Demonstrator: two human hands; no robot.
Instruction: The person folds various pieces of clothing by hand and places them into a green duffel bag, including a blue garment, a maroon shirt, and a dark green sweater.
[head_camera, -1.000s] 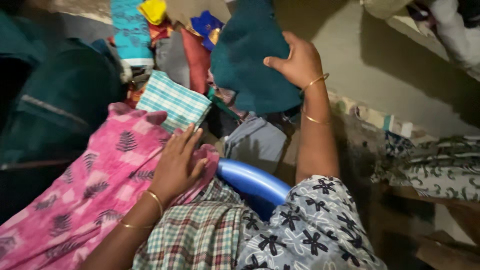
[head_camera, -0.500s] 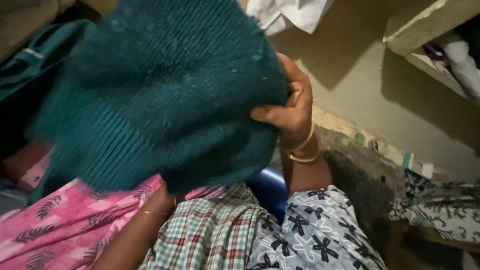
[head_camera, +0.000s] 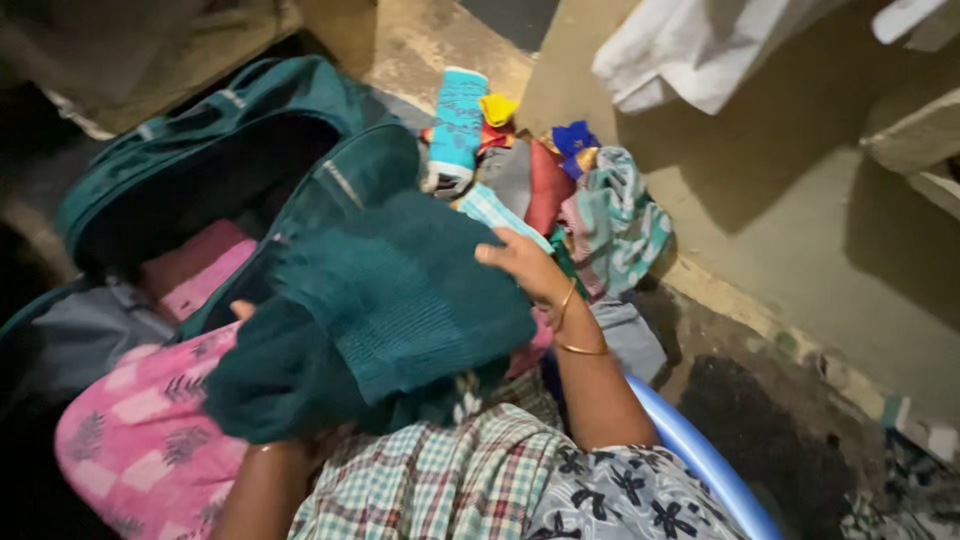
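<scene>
A dark teal knitted garment (head_camera: 390, 300) lies spread over my lap, on top of a pink leaf-print cloth (head_camera: 150, 430). My right hand (head_camera: 520, 262) rests on its far right edge, fingers curled on the knit. My left hand (head_camera: 245, 312) is almost wholly hidden under the garment; only a bit of a finger and the forearm show, so it appears to hold the garment from below.
An open teal bag (head_camera: 210, 150) stands at the left with pink cloth inside. A heap of coloured clothes (head_camera: 540, 190) lies against the wall. A blue plastic tub rim (head_camera: 700, 455) is at my right. White cloth (head_camera: 690, 50) hangs above.
The teal garment was lifted off the heap, came up close to the camera, and is now lowered onto my lap. My left hand left the pink cloth and went under the garment.
</scene>
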